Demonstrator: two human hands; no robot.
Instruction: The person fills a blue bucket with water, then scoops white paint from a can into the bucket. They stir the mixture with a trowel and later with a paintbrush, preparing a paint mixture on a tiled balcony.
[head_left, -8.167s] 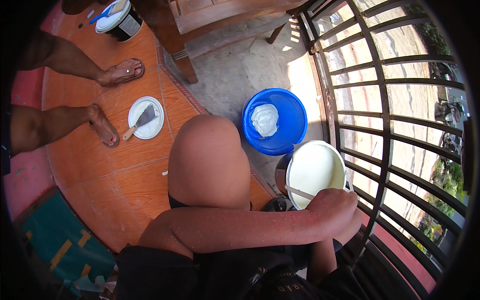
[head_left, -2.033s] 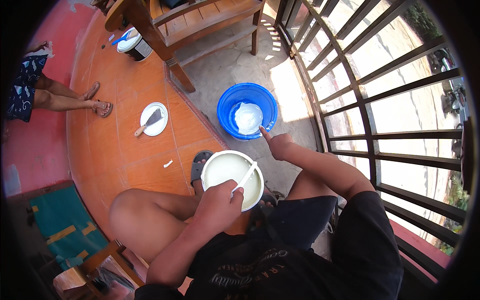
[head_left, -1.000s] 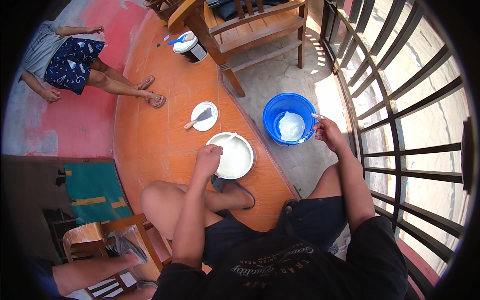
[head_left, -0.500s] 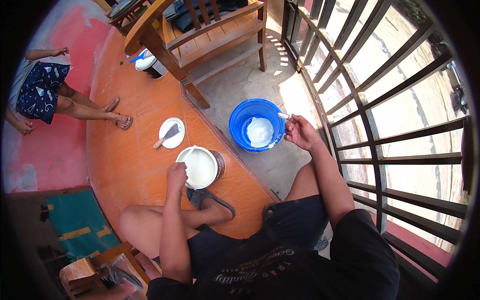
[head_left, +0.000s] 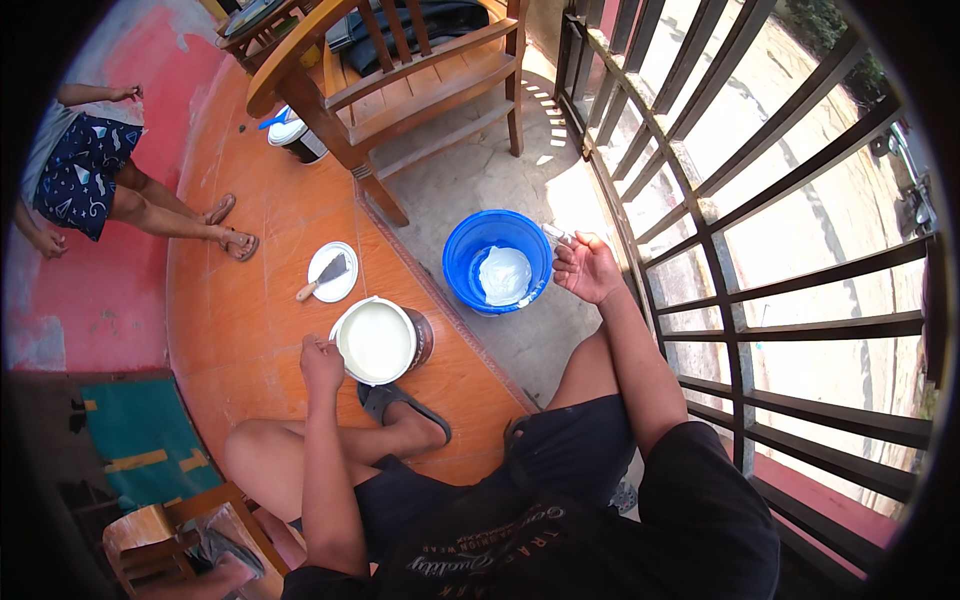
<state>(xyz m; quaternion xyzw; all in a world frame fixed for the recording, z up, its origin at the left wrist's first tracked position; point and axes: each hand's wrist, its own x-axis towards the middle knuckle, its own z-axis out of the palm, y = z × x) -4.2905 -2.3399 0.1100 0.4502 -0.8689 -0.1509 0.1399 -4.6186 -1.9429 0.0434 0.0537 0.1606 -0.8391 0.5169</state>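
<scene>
A white paint bucket (head_left: 376,341) full of creamy white paint stands on the orange tiles before me. My left hand (head_left: 322,364) is closed at its left rim, on the bucket's white handle, which is mostly hidden. Right of it, on the concrete, stands a blue bucket (head_left: 464,284) with a mound of white paint (head_left: 505,276) in its bottom. My right hand (head_left: 588,268) is beside the blue bucket's right rim. Its fingers pinch a short, smudged whitish piece (head_left: 557,234) whose kind I cannot make out. A putty knife (head_left: 325,275) lies on a round white lid (head_left: 338,288).
A wooden armchair (head_left: 430,90) stands ahead, with a lidded tub (head_left: 296,130) left of it. A metal railing (head_left: 735,300) runs along my right. At the left, another person (head_left: 120,180) stands by the pink wall. The tiles end in a stepped edge (head_left: 440,290).
My left hand has moved left and slightly down, bringing the white handle down toward the rim. The view has shifted a little. My right hand keeps its pinch by the blue bucket.
</scene>
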